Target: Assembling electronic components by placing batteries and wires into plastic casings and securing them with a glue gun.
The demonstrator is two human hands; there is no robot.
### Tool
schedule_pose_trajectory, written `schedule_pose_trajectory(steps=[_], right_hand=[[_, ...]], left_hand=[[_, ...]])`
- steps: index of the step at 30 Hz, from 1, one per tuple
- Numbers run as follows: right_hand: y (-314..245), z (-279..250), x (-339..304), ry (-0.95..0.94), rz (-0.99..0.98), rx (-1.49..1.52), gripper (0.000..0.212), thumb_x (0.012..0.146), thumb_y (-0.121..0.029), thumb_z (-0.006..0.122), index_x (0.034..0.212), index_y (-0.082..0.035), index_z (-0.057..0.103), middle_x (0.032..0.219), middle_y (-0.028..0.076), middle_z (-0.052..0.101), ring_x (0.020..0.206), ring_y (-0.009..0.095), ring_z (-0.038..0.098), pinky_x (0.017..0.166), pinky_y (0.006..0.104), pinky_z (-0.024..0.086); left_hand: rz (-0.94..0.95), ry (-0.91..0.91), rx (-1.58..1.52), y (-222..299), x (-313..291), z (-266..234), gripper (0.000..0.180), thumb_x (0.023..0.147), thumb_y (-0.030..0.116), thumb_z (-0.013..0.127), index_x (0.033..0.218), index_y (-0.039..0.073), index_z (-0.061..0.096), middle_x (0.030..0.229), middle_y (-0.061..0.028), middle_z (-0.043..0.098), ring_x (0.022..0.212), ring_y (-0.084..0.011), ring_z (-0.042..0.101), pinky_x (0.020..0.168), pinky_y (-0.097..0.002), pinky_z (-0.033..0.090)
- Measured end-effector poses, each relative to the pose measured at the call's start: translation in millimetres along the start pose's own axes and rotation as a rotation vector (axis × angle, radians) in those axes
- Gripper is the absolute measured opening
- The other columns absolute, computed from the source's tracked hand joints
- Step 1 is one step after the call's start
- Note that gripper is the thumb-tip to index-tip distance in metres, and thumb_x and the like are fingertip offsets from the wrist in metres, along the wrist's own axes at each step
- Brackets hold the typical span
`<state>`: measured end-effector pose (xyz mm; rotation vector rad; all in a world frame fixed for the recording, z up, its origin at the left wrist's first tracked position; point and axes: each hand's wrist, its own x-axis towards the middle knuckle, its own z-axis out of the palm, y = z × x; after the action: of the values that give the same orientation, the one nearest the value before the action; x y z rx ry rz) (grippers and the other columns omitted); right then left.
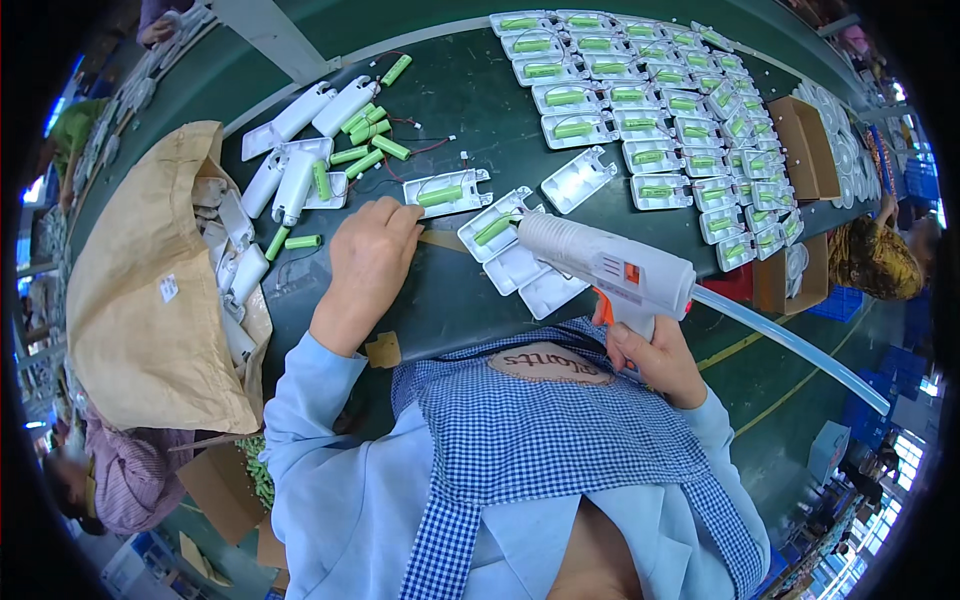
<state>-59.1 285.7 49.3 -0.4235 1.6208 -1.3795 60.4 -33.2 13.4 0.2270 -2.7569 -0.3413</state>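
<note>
My right hand (655, 360) grips a white hot glue gun (610, 262) by its handle, with fingers around the orange trigger. A long translucent glue stick (790, 345) sticks out of its back end. The nozzle is over a white plastic shell (478, 246) holding a green battery (494, 229). To the left of it lies another shell (470, 202) with a green battery (440, 196) inside. My left hand (375, 250) rests at that shell's near left end, fingers bent and close together; the fingertips are partly hidden. Empty shells (552, 292) lie below the nozzle.
Rows of shells with batteries (653, 158) fill the table's right side. Loose shells and green batteries (368, 130) lie at the back left. A tan sack (150, 300) of white parts stands left. Cardboard boxes (805, 150) stand right. Other people work nearby.
</note>
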Motion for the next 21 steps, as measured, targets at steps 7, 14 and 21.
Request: schedule_pose_trajectory(steps=[7,14,21], right_hand=[[2.9,-5.8,-2.0,-0.027,0.039,-0.001,0.037,0.094,-0.025,0.058,0.118,0.003,0.053,0.083,0.006,0.061,0.061,0.008,0.054,0.057,0.0230,0.043],[9.3,-8.5,-1.6,-0.052,-0.022,0.060,0.055,0.094,-0.013,0.058,0.141,0.004,0.036,0.120,0.014,0.061,0.064,0.008,0.055,0.058,0.0223,0.048],[22.4,-9.4,0.3,-0.072,-0.041,0.138,0.059,0.094,-0.015,0.060,0.143,0.003,0.033,0.121,0.014,0.060,0.067,0.009,0.057,0.059,0.0234,0.049]], left_hand=[[0.042,0.027,0.064,-6.1,0.8,11.3,0.012,0.074,0.009,0.073,0.083,0.008,0.066,0.078,-0.0063,0.060,0.074,-0.0247,0.062,0.061,-0.0369,0.049],[0.006,-0.039,-0.129,12.1,5.4,16.5,0.007,0.080,0.006,0.070,0.086,0.003,0.068,0.076,-0.0117,0.061,0.071,-0.0304,0.063,0.061,-0.0397,0.050],[0.062,-0.074,-0.150,23.1,8.7,7.5,0.013,0.078,0.003,0.070,0.091,0.004,0.067,0.087,-0.0105,0.061,0.076,-0.0298,0.064,0.063,-0.0388,0.052]])
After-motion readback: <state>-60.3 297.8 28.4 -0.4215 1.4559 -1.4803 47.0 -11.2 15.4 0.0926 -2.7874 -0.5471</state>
